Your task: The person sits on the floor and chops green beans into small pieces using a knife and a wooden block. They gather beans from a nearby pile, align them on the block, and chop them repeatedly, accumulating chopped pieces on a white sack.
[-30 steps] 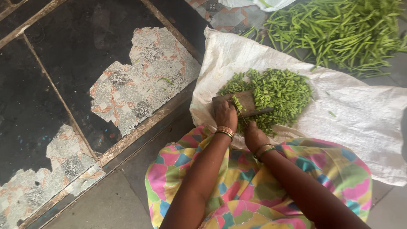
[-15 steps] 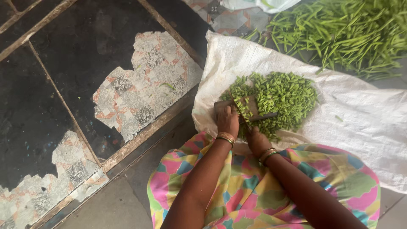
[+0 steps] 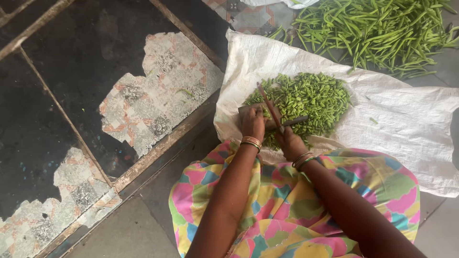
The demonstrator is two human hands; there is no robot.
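Floor of dark stone with worn pale patches (image 3: 158, 100) carries a white woven plastic sack (image 3: 406, 119) spread flat. Whole long green bean pods (image 3: 377, 28) lie heaped beyond its far edge. A mound of chopped green bean pieces (image 3: 306, 98) sits at the sack's near left corner; bare sack lies open to the right. Left hand (image 3: 252, 123) presses, fingers curled, on a small wooden board (image 3: 248, 111). Right hand (image 3: 288, 141) grips closed around a thin-bladed knife (image 3: 270, 107).

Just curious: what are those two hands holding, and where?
Left hand presses the wooden block's near end; right hand grips a knife by its handle.
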